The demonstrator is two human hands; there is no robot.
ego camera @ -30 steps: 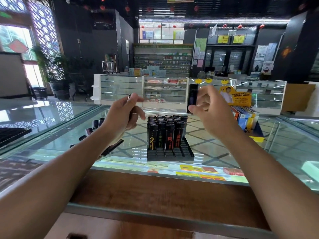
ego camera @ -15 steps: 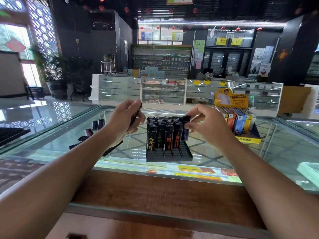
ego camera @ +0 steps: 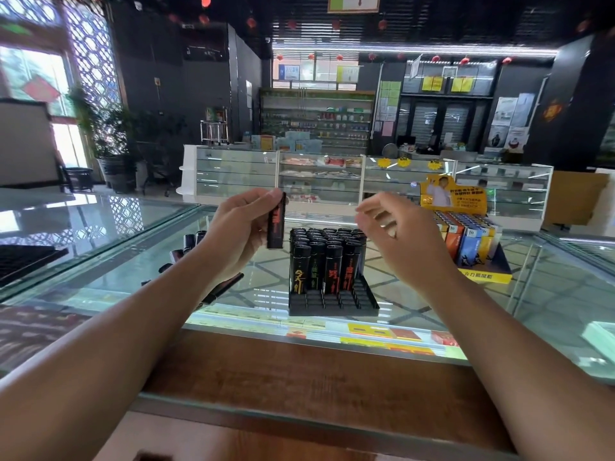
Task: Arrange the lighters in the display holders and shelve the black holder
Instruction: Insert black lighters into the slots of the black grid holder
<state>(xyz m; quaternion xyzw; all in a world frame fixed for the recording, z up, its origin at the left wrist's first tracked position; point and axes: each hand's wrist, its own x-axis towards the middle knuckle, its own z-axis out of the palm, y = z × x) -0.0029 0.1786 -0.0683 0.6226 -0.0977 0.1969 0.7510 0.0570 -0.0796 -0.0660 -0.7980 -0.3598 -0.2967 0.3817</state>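
A black display holder (ego camera: 332, 302) stands on the glass counter, its back rows filled with black lighters (ego camera: 327, 257) and its front slots bare. My left hand (ego camera: 238, 229) holds one black lighter with red print (ego camera: 276, 224) upright, just left of and above the holder. My right hand (ego camera: 396, 227) hovers above the holder's right side, fingers loosely curled, holding nothing. Several loose black lighters (ego camera: 189, 242) lie on the glass behind my left forearm.
A yellow display box of coloured lighters (ego camera: 472, 244) stands right of the black holder. A black tray (ego camera: 23, 261) sits at the far left. A wooden ledge (ego camera: 299, 371) runs along the counter's near edge. Glass cabinets stand across the aisle.
My right hand set its lighter into the holder's back right row and let go, then rose with nothing in it. My left hand turned its lighter upright.
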